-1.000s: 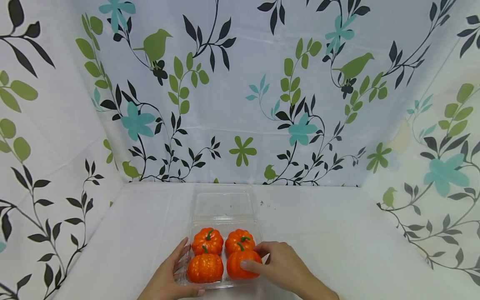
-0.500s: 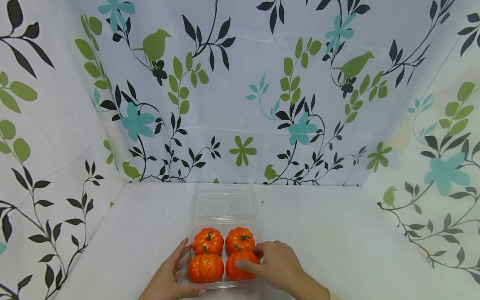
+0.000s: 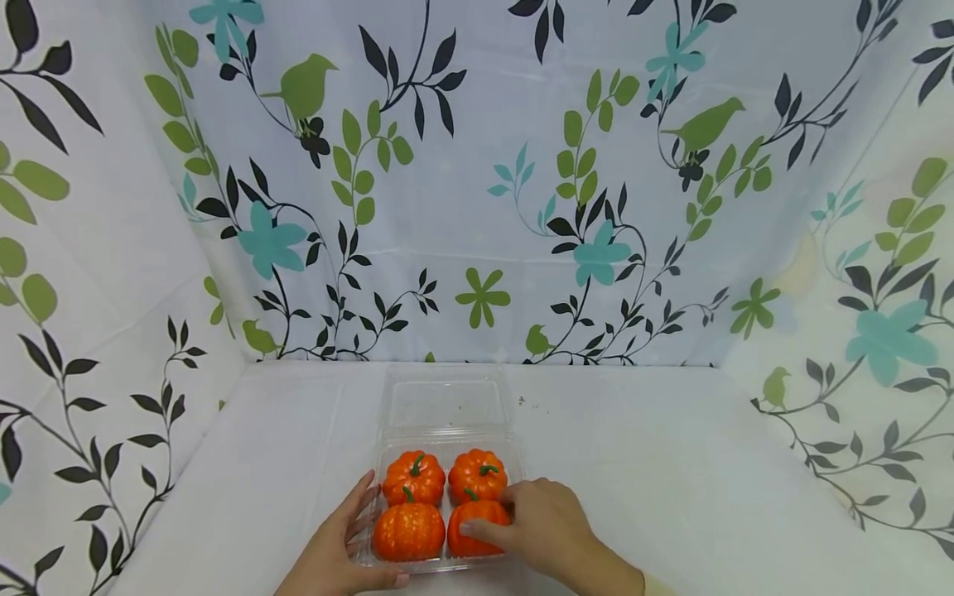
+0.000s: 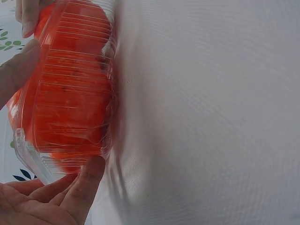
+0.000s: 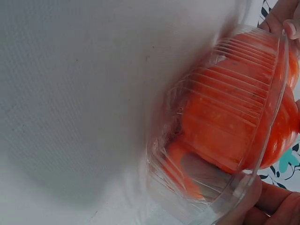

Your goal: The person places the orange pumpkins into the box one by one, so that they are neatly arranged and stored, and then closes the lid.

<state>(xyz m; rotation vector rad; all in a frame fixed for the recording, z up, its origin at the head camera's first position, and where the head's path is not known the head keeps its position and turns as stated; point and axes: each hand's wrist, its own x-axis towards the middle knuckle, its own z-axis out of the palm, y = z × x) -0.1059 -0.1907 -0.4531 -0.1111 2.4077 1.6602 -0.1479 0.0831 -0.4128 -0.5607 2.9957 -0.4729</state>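
Four small orange pumpkins would exceed my count, so several sit in two rows in a clear plastic clamshell box (image 3: 440, 566), its lid (image 3: 445, 403) lying open toward the back. My right hand (image 3: 553, 523) grips the front right pumpkin (image 3: 465, 542), thumb over its front. In the right wrist view, one finger shows through the clear wall, inside the box beside a pumpkin (image 5: 220, 117). My left hand (image 3: 335, 542) holds the box at its left side and front left corner, beside the front left pumpkin (image 3: 408, 532). Both back pumpkins (image 3: 478, 474) have green stems upward.
A white cloth-covered table (image 3: 633, 463) lies under the box. Small dark specks (image 3: 522, 401) dot it right of the lid. A leaf-and-bird patterned curtain (image 3: 477, 182) stands at the back and along both sides.
My right hand and the front right pumpkin have shifted left and slightly down, into the box's front right place. My left hand and the box have stayed nearly still.
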